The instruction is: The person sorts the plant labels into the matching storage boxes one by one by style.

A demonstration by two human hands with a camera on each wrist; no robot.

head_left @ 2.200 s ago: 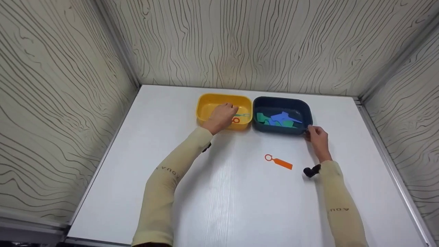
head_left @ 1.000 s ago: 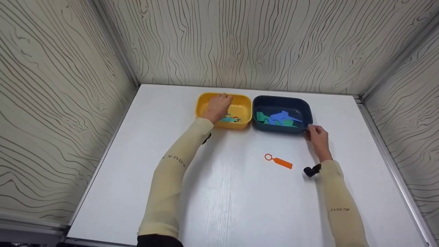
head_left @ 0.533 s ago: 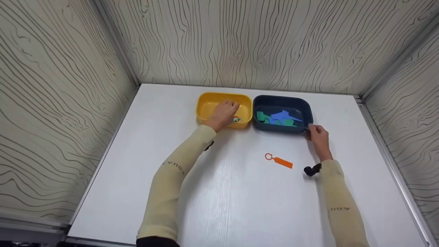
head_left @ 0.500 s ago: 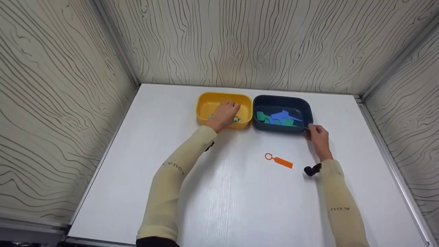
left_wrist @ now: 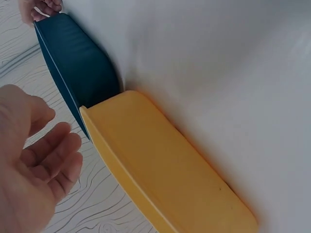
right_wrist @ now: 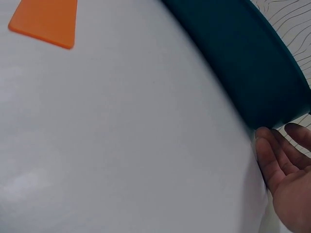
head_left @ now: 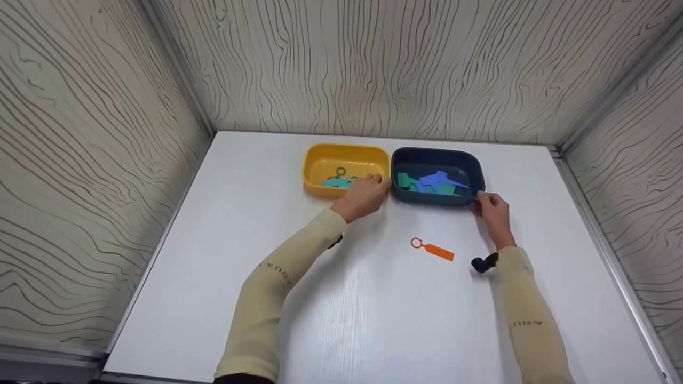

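Observation:
My left hand (head_left: 364, 196) is over the front right corner of the yellow bin (head_left: 321, 190). Its fingers bend loosely and hold nothing in the left wrist view. My right hand (right_wrist: 289, 170) rests its fingertips against the outer right end of the dark blue bin (right_wrist: 228, 43), with the thumb near the rim. Inside the yellow bin lie turquoise flat pieces (head_left: 335, 183), a dark ring (head_left: 340, 172) and a bit of red. Purple-blue pieces (head_left: 438, 180) and green pieces (head_left: 404, 178) lie in the dark blue bin. In front, an orange tag with a ring end (head_left: 439, 252) lies flat on the table.
The two bins stand side by side near the back of the white table (head_left: 373, 320). Wood-patterned walls (head_left: 352, 69) rise behind and at both sides. A black wrist camera (head_left: 484, 264) sticks out from the right wrist.
My left hand was inside the yellow bin and has come out toward its front right corner, showing the turquoise pieces and the dark ring. My right hand has stayed at the dark blue bin's corner.

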